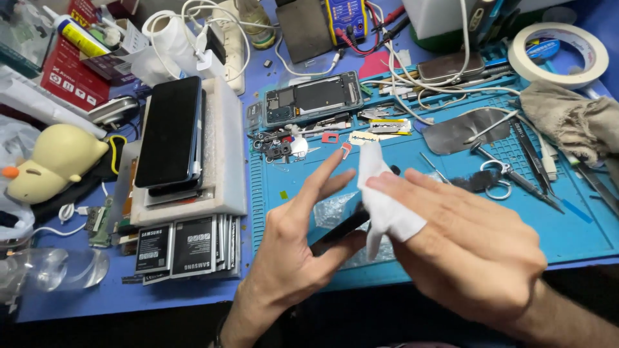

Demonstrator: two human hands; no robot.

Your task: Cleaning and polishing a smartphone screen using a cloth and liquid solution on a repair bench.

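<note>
Right hand (474, 248): fingers pressed a white wipe (387, 206) onto the panel.
Left hand (300, 248): fingers pinched the thin dark panel (338, 233) by its edges, above the blue mat (580, 235).
Handling: judged light, stiff, slippery, fragile; best gripped at the edges.

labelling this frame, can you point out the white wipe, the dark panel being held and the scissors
white wipe (387, 209), head view, on the folded middle of the cloth
dark panel (338, 231), head view, on its exposed lower edge
scissors (500, 177), head view, by the finger loops
</note>
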